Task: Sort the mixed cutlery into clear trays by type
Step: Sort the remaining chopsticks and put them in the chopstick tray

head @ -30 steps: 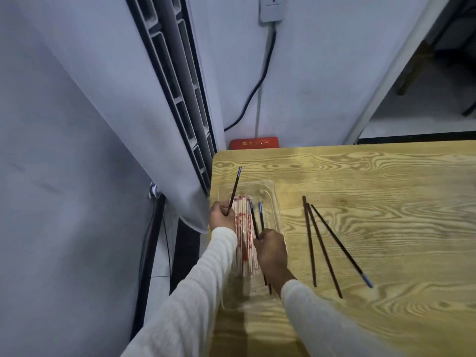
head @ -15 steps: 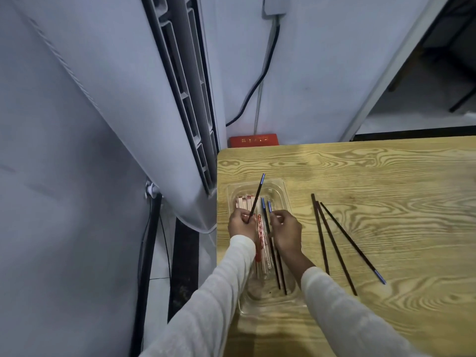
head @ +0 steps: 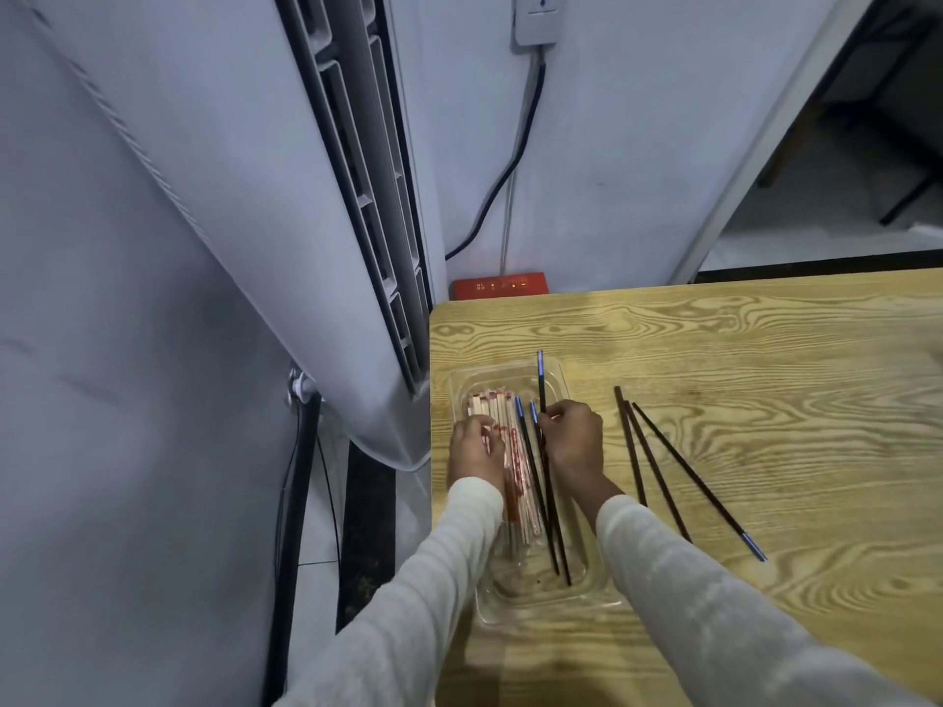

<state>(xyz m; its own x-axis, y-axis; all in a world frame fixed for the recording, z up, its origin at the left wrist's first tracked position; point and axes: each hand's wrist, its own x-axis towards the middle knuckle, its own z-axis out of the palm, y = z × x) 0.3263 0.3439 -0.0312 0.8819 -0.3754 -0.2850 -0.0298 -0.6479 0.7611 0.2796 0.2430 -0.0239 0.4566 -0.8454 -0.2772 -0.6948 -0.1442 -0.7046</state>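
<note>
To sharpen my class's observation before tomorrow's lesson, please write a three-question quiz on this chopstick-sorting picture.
1. True or false: the right hand pinches a dark chopstick over the clear tray.
2. How many loose dark chopsticks lie on the table outside the tray?
3. What does the left hand touch? A: the wrapped chopsticks; B: a spoon; C: a fork.
Key: 1 true; 2 three; 3 A.
</note>
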